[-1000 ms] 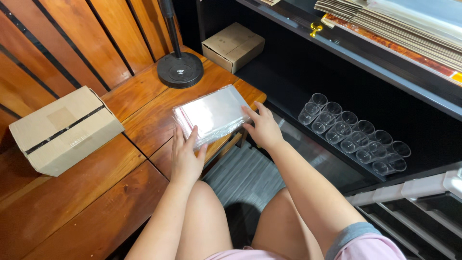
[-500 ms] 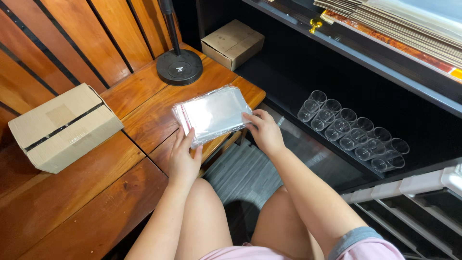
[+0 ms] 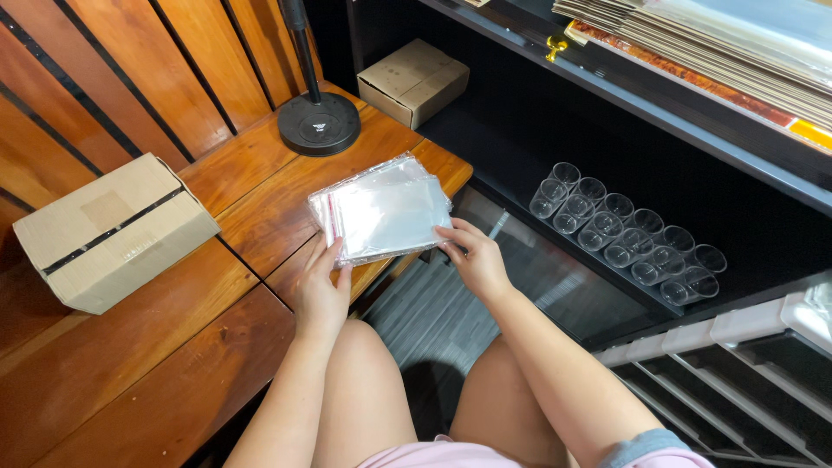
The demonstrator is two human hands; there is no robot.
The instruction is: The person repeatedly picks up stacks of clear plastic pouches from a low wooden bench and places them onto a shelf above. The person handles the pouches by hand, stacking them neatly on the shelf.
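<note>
Holding the stack of clear plastic sleeves (image 3: 383,211) above the wooden table (image 3: 173,347), I grip it with my left hand (image 3: 322,295) and right hand (image 3: 472,260) (fingers closed on its near edges).

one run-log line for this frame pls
left hand: holds stack of clear plastic sleeves | right hand: grips its near corner | stack: over wooden table edge
</note>
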